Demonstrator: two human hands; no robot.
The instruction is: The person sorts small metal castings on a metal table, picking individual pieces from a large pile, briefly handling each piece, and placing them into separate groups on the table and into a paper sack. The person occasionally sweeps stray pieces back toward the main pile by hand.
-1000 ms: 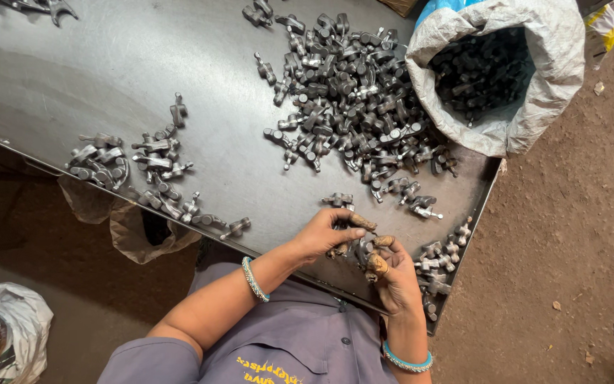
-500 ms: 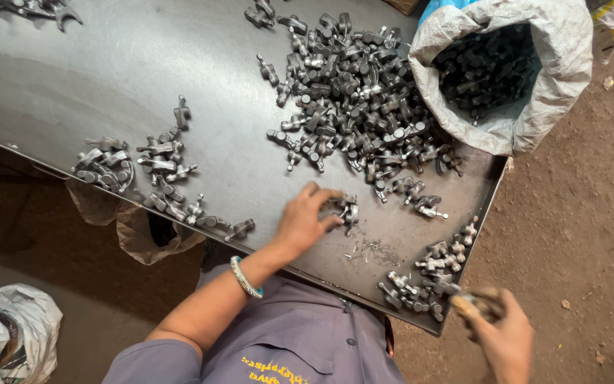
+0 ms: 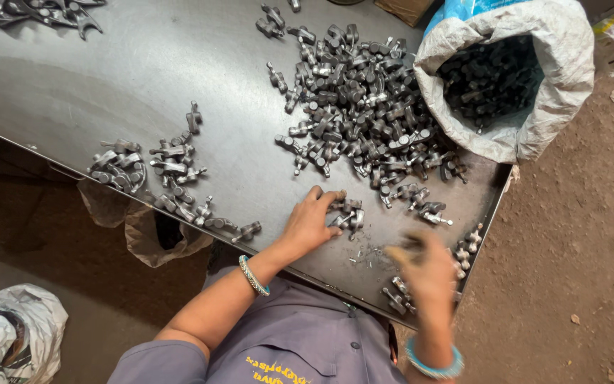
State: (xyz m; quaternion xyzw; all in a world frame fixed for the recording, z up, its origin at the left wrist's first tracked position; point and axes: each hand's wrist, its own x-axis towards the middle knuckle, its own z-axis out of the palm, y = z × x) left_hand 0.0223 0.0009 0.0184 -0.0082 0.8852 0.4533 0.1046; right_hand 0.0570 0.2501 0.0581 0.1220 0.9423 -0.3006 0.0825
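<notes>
Steel forgings [image 3: 346,213] – axes mixed | left hand [image 3: 310,224] fingers curled on them | right hand [image 3: 428,270] blurred – grip unclear

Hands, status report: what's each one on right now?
Left hand flat on the table, fingers on a few small metal parts. Right hand blurred over the near edge, grip unreadable. Big pile beyond, nothing blocking.

**Grey metal, brown earth, touches of blue**

The tabletop [image 3: 143,64] is dark grey with a dull sheen. The metal parts [image 3: 364,114] heaped on it are a lighter steel grey, some nearly black. The sack [image 3: 556,92] is off-white woven cloth with a bright blue patch at its top edge. The floor [image 3: 577,270] is reddish brown. The shirt [image 3: 300,348] is grey-violet with yellow stitched lettering. Both bangles [image 3: 254,276] are pale turquoise. A white bag [image 3: 8,327] has green and dark markings.
</notes>
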